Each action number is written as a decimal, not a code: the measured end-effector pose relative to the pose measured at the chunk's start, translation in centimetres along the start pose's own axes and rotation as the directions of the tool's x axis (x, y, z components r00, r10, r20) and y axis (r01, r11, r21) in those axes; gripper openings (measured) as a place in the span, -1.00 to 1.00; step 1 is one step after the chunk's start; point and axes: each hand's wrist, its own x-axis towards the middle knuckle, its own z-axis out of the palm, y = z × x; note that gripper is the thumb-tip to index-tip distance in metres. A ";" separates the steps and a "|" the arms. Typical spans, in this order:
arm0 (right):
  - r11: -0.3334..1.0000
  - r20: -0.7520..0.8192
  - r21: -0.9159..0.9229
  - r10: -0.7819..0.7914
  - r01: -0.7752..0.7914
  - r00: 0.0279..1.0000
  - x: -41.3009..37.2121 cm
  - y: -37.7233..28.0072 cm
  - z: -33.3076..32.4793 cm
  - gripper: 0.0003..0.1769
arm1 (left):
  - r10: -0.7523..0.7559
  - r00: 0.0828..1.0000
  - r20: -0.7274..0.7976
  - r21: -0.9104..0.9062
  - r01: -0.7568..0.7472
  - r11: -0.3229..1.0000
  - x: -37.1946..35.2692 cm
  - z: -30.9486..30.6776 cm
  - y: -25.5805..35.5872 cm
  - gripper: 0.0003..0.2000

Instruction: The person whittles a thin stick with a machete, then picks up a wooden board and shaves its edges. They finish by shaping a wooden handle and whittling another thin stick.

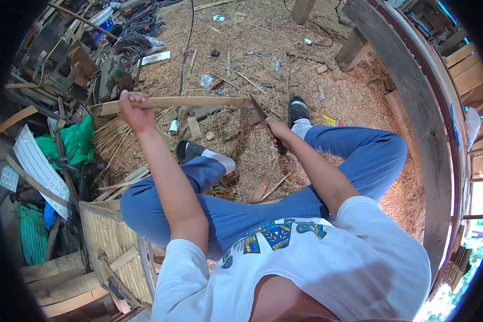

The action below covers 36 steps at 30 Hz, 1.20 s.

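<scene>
My left hand [134, 110] is wrapped around a long, pale wooden strip [198, 101] near its left end. The strip stretches nearly level across in front of me, over the ground. My right hand [280, 133] grips the dark handle of a knife [258, 111], whose blade points up and to the left. In this view the blade's tip overlaps the right end of the strip. I sit with knees apart, and both feet rest on the ground below the strip.
Wood shavings [311, 80] and loose sticks cover the ground. A hammer [115, 279] lies on a slatted wooden surface [110, 241] at lower left. Green plastic [72, 140] and piled scrap lie on the left. A thick timber beam [413, 91] runs along the right.
</scene>
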 end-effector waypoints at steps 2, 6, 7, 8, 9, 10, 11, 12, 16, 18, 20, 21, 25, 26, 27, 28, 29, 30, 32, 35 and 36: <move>0.989 0.021 0.151 0.005 -0.008 1.000 -0.1 -0.8 -0.3 -0.36 | -0.018 1.000 -0.008 0.024 0.018 1.000 -0.3 -0.3 -1.1 -0.69; 0.994 -0.093 0.102 -0.018 0.027 0.995 -2.1 -2.8 -0.1 -0.39 | -0.043 0.999 -0.031 -0.001 0.043 0.999 -0.7 -0.9 -1.6 -0.69; 0.990 -0.088 0.107 -0.085 0.094 0.993 -2.4 -3.7 -0.2 -0.39 | -0.043 0.999 -0.028 -0.011 0.043 0.999 -0.6 -1.0 -1.6 -0.69; 0.981 -0.082 0.114 -0.150 0.159 0.985 -2.7 -4.5 -0.3 -0.39 | -0.049 0.998 -0.041 -0.010 0.049 0.999 -0.6 -1.1 -1.7 -0.69; 0.967 -0.077 0.123 -0.217 0.225 0.973 -2.9 -5.6 -0.5 -0.39 | -0.054 0.997 -0.052 -0.008 0.054 0.999 -0.5 -1.3 -1.8 -0.69; 0.955 -0.135 0.053 -0.282 0.291 0.950 -3.9 -6.9 -0.4 -0.40 | -0.061 0.996 -0.062 -0.005 0.061 0.998 -0.5 -1.2 -1.8 -0.69; 0.935 -0.140 0.054 -0.340 0.350 0.930 -5.1 -8.2 -0.5 -0.38 | -0.055 0.995 -0.079 0.003 0.055 0.998 -0.4 -1.1 -1.9 -0.69; 0.912 -0.144 0.055 -0.395 0.406 0.907 -6.9 -9.9 -0.5 -0.36 | -0.049 0.994 -0.097 0.012 0.051 0.999 -0.4 -0.7 -1.9 -0.69; 0.781 -0.233 0.106 -0.582 0.616 0.779 -9.4 -11.8 0.6 -0.40 | -0.027 0.974 -0.224 0.033 0.035 0.999 -0.2 0.2 -2.1 -0.70; 0.753 -0.323 0.085 -0.598 0.652 0.733 -7.6 -10.2 1.9 -0.44 | 0.007 0.962 -0.274 0.063 0.010 0.998 -0.2 0.5 -2.3 -0.70; 0.681 -0.392 -0.049 -0.686 0.731 0.613 -0.8 -3.4 3.9 -0.42 | 0.038 0.952 -0.303 0.081 -0.014 0.997 -0.1 0.7 -2.5 -0.71; 0.640 -0.417 -0.117 -0.726 0.759 0.547 1.0 -1.0 4.8 -0.40 | 0.048 0.950 -0.308 0.083 -0.023 0.996 -0.1 0.7 -2.6 -0.71; 0.960 -0.042 -0.043 -0.279 0.277 0.959 0.5 2.8 4.0 -0.37 | 0.037 0.964 -0.264 0.052 -0.024 0.998 -0.3 0.2 -2.9 -0.72; 0.976 0.028 0.065 -0.210 0.208 0.977 0.8 2.7 3.6 -0.37 | 0.055 0.963 -0.264 0.075 -0.037 0.997 -0.1 0.1 -2.9 -0.72; 0.979 0.104 0.165 -0.142 0.124 0.984 0.8 2.6 3.4 -0.37 | 0.070 0.962 -0.265 0.098 -0.045 0.994 -0.1 0.4 -2.9 -0.72; 0.941 0.246 0.333 -0.020 -0.065 0.969 0.0 1.3 2.9 -0.41 | 0.083 0.961 -0.265 0.119 -0.052 0.991 -0.2 0.3 -3.1 -0.72; 0.891 0.339 0.421 0.021 -0.171 0.941 -0.4 0.5 2.4 -0.41 | 0.062 0.964 -0.259 0.097 -0.038 0.995 -0.3 0.3 -3.0 -0.72; 0.825 0.431 0.493 0.044 -0.276 0.901 -0.5 -0.2 1.8 -0.40 | 0.043 0.968 -0.249 0.071 -0.026 0.997 -0.4 0.2 -2.8 -0.72; 0.797 0.456 0.513 0.062 -0.319 0.888 -0.8 -1.1 1.2 -0.38 | 0.037 0.968 -0.246 0.060 -0.023 0.998 -0.2 0.1 -2.9 -0.72; 0.926 -0.069 0.020 -0.375 0.377 0.924 0.6 -2.6 1.3 -0.36 | 0.053 0.961 -0.272 0.088 -0.030 0.996 -0.7 0.9 -2.7 -0.71; 0.909 -0.108 0.156 -0.374 0.387 0.921 -3.7 -6.0 1.3 -0.40 | 0.042 0.962 -0.271 0.082 -0.020 0.996 -0.7 1.1 -2.6 -0.71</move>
